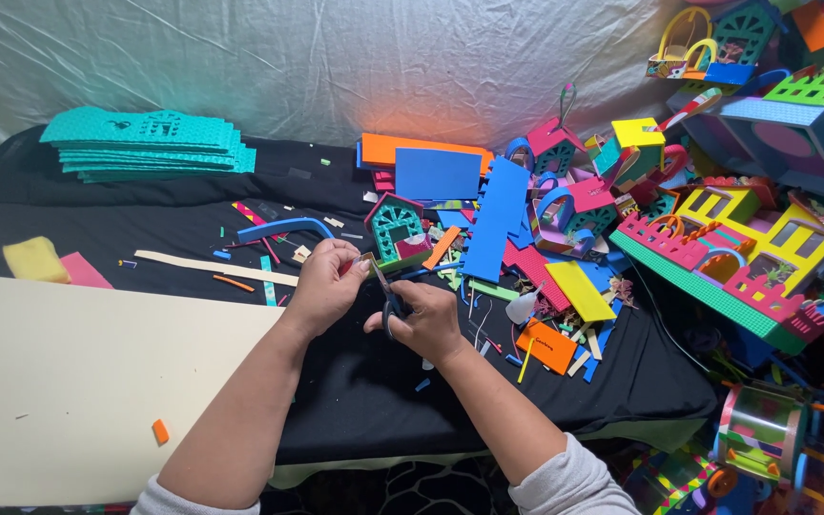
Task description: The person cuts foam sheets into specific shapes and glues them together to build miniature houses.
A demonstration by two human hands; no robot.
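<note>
One label-like piece is seen: a small orange foam rectangle [547, 345] bearing dark handwriting, laid flat on the black cloth among coloured scraps, just right of the hands and below a yellow foam sheet [580, 290]. No packages, signs or screens are shown anywhere else.

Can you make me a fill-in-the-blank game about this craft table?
1. The right hand holds a pair of ____.
2. The stack of foam sheets at the back left is coloured ____.
3. The big cream board lies on the person's ____ side.
4. The small orange scrap lies on the cream ____.

Missing words: scissors; teal; left; board
</note>
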